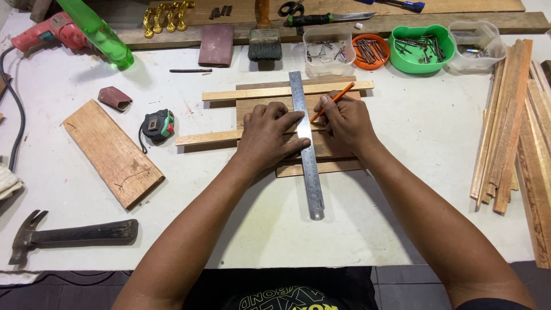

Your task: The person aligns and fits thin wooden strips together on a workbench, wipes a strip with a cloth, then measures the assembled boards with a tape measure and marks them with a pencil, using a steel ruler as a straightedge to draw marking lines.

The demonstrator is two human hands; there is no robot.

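Head view looks down on a white tabletop (402, 143) where a small assembly of wooden boards and slats (270, 92) lies in the middle. A steel ruler (307, 166) lies lengthwise across the boards, running from the far slat toward the person. The left hand (270, 138) is spread flat, fingers pressing on the ruler and the wood beneath. The right hand (344, 123) is closed around an orange pencil (333, 100), whose tip meets the wood just beside the ruler's right edge. A tape measure (158, 126) and a loose plank (112, 152) lie to the left, a hammer (69, 235) nearer the person. Tubs of nails (422, 49) stand beyond the boards, and a stack of wood strips (511, 126) lies on the right.
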